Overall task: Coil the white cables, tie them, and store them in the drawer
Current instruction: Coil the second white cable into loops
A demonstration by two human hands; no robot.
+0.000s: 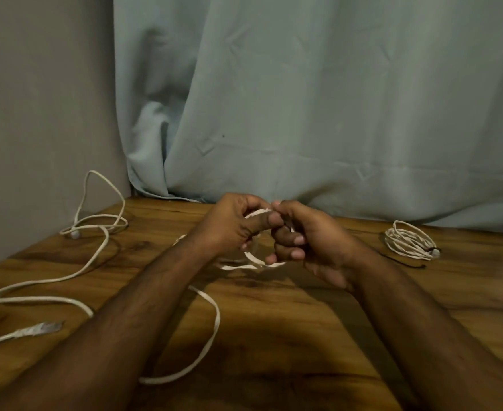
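Against the curtain, over the wooden table, both hands clutch a small white coil, left hand and right hand touching, its loose tail trailing toward the person, nearer the left arm.

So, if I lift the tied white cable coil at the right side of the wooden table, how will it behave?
The tied white cable coil probably lifts as one bundle, since a dark tie binds its loops. It looks light. It lies flat on the wooden table, so rolling seems unlikely.
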